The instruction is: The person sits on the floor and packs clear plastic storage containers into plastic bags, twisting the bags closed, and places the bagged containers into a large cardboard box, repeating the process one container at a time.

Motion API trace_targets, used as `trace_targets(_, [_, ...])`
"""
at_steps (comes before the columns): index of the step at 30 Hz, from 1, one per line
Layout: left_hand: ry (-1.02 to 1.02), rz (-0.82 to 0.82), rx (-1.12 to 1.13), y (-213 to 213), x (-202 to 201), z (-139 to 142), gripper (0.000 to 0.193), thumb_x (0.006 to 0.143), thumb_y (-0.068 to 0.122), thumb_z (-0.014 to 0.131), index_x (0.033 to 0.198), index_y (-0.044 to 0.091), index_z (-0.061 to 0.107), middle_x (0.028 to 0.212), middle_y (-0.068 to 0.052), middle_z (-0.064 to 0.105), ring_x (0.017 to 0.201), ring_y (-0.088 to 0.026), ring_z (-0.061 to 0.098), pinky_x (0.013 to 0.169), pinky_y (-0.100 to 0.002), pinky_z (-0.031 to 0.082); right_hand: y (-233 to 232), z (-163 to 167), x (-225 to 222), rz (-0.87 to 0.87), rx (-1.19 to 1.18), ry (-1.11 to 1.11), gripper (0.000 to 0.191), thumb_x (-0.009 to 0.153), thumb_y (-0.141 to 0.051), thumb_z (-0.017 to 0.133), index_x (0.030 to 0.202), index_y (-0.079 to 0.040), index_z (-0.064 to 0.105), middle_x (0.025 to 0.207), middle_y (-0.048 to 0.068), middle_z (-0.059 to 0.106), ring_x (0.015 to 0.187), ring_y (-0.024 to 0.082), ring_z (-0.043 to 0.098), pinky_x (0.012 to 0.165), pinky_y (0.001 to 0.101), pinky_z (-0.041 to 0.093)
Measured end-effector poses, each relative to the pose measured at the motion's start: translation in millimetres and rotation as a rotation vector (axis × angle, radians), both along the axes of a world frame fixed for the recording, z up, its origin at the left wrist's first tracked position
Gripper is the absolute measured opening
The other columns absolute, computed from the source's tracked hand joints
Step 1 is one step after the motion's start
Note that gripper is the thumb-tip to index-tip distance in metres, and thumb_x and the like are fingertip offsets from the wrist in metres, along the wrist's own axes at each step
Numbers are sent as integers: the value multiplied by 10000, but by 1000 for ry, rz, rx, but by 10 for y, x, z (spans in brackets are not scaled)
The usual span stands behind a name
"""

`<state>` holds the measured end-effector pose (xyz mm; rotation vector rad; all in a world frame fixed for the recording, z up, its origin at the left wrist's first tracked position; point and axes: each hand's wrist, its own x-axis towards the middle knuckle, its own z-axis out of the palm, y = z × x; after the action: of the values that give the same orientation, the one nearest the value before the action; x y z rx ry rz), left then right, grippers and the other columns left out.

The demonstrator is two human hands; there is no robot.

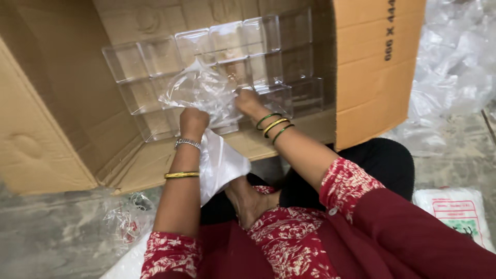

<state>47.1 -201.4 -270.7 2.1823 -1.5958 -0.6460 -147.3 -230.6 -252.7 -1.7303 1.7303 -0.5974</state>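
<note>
A big cardboard carton lies on its side in front of me, its open mouth facing me. Rows of clear plastic boxes are stacked inside against its back. My left hand and my right hand reach into the carton and both grip a clear plastic bag, which seems to wrap a clear box at the front of the stack. A white plastic sheet hangs under my left wrist over my lap.
The carton's right flap stands up beside my right arm. Crumpled clear plastic wrapping is heaped at the right. A white printed sack lies at the lower right, and a crumpled clear wrapper lies on the concrete floor at the left.
</note>
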Motion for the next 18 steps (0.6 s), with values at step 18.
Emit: trace_targets(18, [1239,146,-244,1921,-493,944,237,975,293,626,1025,61,621,685,-26,605,451,-115,543,380,-258,415,1517,212,-696,63,-126,-1134,430,920,-12,608,1345,15,661,887,40,650,633,87,522,535,234,447])
